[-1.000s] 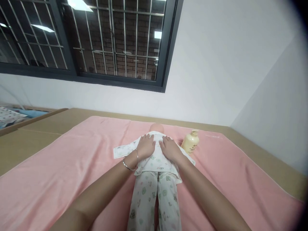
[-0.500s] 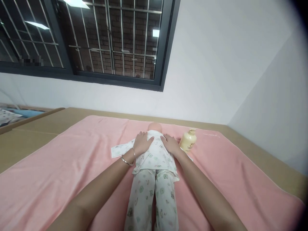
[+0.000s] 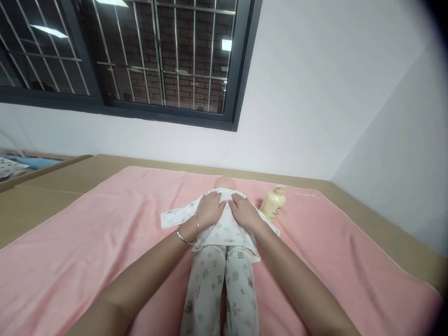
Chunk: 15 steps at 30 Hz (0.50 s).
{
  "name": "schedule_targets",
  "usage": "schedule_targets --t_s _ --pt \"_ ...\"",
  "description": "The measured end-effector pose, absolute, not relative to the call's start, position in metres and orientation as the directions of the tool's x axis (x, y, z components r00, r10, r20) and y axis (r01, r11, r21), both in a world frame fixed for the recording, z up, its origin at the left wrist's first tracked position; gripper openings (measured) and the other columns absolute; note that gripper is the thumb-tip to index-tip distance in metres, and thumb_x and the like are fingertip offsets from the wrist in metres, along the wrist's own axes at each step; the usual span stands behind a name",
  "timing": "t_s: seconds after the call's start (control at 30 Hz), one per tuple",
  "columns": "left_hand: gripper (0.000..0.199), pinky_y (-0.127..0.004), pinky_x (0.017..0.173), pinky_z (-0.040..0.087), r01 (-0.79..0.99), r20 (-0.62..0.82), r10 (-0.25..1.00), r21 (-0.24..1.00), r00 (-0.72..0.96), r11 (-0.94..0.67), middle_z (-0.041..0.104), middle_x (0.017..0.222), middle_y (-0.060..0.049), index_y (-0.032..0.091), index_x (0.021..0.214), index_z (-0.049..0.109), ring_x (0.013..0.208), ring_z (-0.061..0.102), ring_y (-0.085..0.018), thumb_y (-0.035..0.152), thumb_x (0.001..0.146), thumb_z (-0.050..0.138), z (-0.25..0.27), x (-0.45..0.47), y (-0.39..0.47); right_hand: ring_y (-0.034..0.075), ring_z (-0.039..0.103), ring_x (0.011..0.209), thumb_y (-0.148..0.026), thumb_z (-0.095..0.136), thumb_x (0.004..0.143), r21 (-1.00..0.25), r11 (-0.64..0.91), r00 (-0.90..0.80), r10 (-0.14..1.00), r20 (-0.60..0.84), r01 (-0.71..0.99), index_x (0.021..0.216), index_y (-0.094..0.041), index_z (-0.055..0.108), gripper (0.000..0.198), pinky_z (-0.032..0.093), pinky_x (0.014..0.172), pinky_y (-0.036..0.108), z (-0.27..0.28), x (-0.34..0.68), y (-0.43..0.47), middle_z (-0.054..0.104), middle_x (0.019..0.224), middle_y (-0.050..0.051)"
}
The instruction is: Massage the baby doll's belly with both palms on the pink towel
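A baby doll (image 3: 224, 183) lies stretched out on a pink blanket (image 3: 87, 233), its bald head toward the wall. It wears a white printed top (image 3: 224, 237) and matching trousers (image 3: 207, 284). My left hand (image 3: 210, 209) rests flat on the left side of the top's upper part, fingers extended; a silver bracelet (image 3: 185, 237) circles that wrist. On the right side of the top, my right hand (image 3: 244, 211) lies flat as well, its thumb close to the left one. Both hands are open and grasp nothing. The doll's face is not visible.
A pale yellow pump bottle (image 3: 273, 204) stands on the blanket, just right of the doll's sleeve. Behind the tan padded surface (image 3: 70, 175) rises a white wall (image 3: 297, 93) with a dark-framed, barred window (image 3: 168, 60). Blue and spotted cloth lies at far left.
Both hands have slid inward over the top, toward each other, so the thumbs are nearer together. More of the right sleeve shows. The doll and bottle stay in place.
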<state>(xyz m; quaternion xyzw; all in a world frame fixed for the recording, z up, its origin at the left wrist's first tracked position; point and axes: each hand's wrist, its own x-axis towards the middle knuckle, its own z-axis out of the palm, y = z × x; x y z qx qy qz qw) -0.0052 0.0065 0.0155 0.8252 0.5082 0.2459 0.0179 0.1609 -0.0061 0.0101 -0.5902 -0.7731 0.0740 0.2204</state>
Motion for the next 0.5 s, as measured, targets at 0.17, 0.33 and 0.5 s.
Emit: schedule_targets --t_s 0.17,0.33,0.5 --pt "0.045 -0.038 0.098 0.044 0.823 0.316 0.902 0.396 0.294 -0.407 0.067 0.119 -0.015 0.013 0.117 0.062 0.114 0.060 -0.027 0.041 0.098 0.032 0.005 -0.018 0.033 0.029 0.039 0.137 -0.046 0.020 0.102 -0.390 0.107 -0.047 0.986 0.160 0.915 0.131 -0.009 0.054 0.058 0.027 0.110 0.046 -0.009 0.188 0.022 0.050 0.141 0.020" --pt "0.042 -0.042 0.095 0.044 0.892 0.301 0.890 0.194 0.343 -0.409 0.065 0.119 -0.022 0.007 0.120 0.058 0.111 0.061 -0.031 0.031 0.097 0.032 0.016 -0.011 0.012 0.031 0.038 0.138 -0.031 0.023 0.101 -0.245 0.166 -0.104 0.964 0.246 0.955 0.132 -0.004 0.052 0.050 0.024 0.112 0.047 0.001 0.172 0.005 0.046 0.143 0.024" --pt "0.028 -0.038 0.083 0.049 0.879 0.221 0.884 0.161 0.411 -0.449 0.070 0.103 -0.017 0.012 0.106 0.063 0.095 0.067 -0.028 0.020 0.091 0.041 0.034 -0.011 -0.007 0.029 0.044 0.132 -0.022 0.036 0.096 -0.204 0.330 -0.260 0.915 0.307 0.922 0.121 -0.008 0.061 0.038 0.023 0.114 0.043 0.017 0.138 -0.030 0.056 0.135 0.020"
